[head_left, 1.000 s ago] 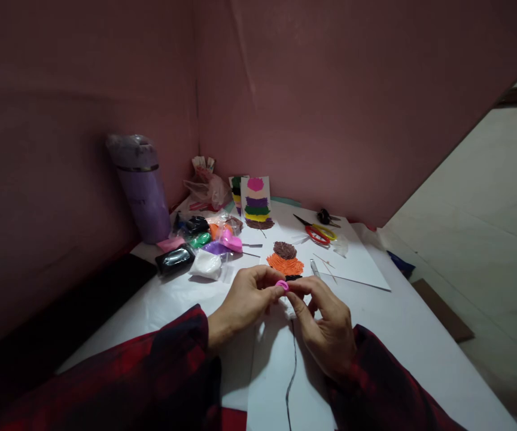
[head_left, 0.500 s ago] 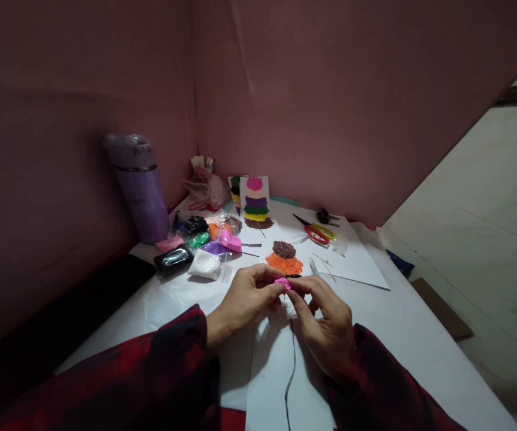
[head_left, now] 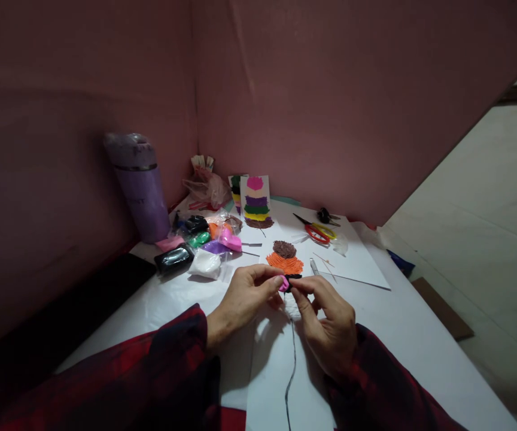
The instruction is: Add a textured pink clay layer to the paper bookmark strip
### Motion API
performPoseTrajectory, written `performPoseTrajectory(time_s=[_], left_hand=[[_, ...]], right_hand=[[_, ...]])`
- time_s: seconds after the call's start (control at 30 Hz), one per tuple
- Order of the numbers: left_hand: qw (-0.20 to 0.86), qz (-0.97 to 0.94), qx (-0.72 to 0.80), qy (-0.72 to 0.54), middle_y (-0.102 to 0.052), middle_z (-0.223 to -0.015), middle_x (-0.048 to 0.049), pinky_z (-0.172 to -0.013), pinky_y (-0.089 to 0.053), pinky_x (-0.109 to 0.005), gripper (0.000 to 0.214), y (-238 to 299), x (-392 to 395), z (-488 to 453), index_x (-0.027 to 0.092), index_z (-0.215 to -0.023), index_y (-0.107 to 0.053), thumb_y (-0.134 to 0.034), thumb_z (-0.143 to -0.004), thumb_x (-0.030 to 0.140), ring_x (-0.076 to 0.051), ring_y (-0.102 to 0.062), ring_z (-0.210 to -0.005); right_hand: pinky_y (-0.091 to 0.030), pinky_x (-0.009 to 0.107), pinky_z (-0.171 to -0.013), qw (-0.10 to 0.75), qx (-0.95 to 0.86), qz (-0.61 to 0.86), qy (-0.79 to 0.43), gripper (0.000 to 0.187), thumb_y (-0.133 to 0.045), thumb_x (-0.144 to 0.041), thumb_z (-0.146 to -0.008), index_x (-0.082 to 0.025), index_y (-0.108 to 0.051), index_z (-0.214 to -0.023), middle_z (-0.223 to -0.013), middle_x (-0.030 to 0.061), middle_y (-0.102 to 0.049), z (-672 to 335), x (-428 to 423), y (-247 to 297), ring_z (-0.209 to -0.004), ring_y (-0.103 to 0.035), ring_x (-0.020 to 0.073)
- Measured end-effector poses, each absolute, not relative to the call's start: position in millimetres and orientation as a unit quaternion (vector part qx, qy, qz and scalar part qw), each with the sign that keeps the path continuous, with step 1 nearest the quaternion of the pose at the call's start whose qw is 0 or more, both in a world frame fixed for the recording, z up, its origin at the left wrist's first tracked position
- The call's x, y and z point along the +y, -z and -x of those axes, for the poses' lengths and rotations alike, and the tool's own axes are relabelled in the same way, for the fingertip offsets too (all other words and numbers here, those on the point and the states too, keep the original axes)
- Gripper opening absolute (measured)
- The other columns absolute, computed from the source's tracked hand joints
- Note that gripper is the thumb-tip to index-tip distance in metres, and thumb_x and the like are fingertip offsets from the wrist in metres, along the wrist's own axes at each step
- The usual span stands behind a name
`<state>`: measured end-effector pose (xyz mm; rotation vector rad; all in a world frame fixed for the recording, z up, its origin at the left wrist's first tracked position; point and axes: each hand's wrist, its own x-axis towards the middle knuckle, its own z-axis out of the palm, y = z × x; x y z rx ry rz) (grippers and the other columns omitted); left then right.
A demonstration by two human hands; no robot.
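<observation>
A small lump of pink modelling clay [head_left: 283, 284] is pinched between the thumb and fingers of my left hand [head_left: 246, 294]. Close by its right side, the thumb and forefinger of my right hand [head_left: 327, 316] are pressed together; whether a bit of clay is between them is too small to tell. Both hands are above a white sheet [head_left: 267, 383] bearing a clay picture. Its brown clay patch [head_left: 284, 249] and orange clay band [head_left: 285, 263] show beyond my fingers. A black band and a white patch [head_left: 291, 307] are partly covered. A dark wavy line [head_left: 292, 371] runs towards me.
Bagged clay in several colours, including a white pack [head_left: 205, 264], lies at left. Behind it stands a purple tumbler [head_left: 138, 191]. A striped card [head_left: 255, 202] is propped at the back. Scissors [head_left: 316, 231], keys [head_left: 327, 215] and thin sticks [head_left: 325, 261] lie at right.
My right fingertips have drawn slightly right, away from the pink clay. The clay has turned in my left fingers and looks rounder. More of the black band and white patch shows.
</observation>
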<state>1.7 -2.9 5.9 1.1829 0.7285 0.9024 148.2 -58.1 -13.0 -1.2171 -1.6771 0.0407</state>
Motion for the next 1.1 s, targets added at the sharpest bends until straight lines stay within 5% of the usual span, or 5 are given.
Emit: performPoseTrajectory(time_s=[0.23,0.57,0.9,1.1], left_hand=[[0.649,-0.535,0.362,-0.402,-0.055,-0.059,0.0032,-0.042,-0.04,-0.021,0.031,-2.2,-1.3,-3.8,0.011,-0.075,-0.06,-0.077,-0.065,0.035,-0.007,-0.049,-0.044],[0.683,-0.518,0.332,-0.394,-0.06,-0.06,0.0007,-0.047,-0.045,-0.024,0.027,-6.8,-3.7,-3.3,0.01,-0.083,-0.068,-0.076,-0.066,0.029,-0.009,-0.054,-0.044],[0.648,-0.558,0.329,-0.4,-0.057,-0.062,0.0021,-0.047,-0.042,-0.022,0.016,-5.5,-5.6,-3.7,0.011,-0.077,-0.06,-0.069,-0.07,0.023,-0.008,-0.051,-0.047],[0.661,-0.53,0.329,-0.417,-0.06,-0.07,0.0003,-0.048,-0.041,-0.021,0.028,-2.2,-1.7,-2.7,0.011,-0.082,-0.062,-0.076,-0.064,0.028,-0.008,-0.051,-0.052]], right_hand=[[-0.051,0.027,-0.061,0.514,-0.695,0.503,-0.007,0.012,-0.053,-0.016,-0.091,-0.021,-0.063,-0.094,-0.083,0.0031,-0.067,-148.5,-57.0,14.0,-0.071,-0.063,0.0157],[-0.051,0.027,-0.063,0.515,-0.701,0.493,-0.023,0.013,-0.053,-0.016,-0.092,-0.021,-0.064,-0.095,-0.083,0.0039,-0.066,-147.7,-57.3,13.1,-0.072,-0.062,0.0154],[-0.051,0.027,-0.062,0.479,-0.728,0.49,-0.033,0.014,-0.054,-0.018,-0.091,-0.021,-0.066,-0.097,-0.087,0.0045,-0.067,-147.7,-57.2,8.4,-0.076,-0.064,0.0162],[-0.049,0.025,-0.056,0.493,-0.706,0.507,-0.034,0.008,-0.056,-0.02,-0.09,-0.02,-0.064,-0.09,-0.082,0.0026,-0.067,-147.1,-56.6,10.8,-0.067,-0.062,0.0142]])
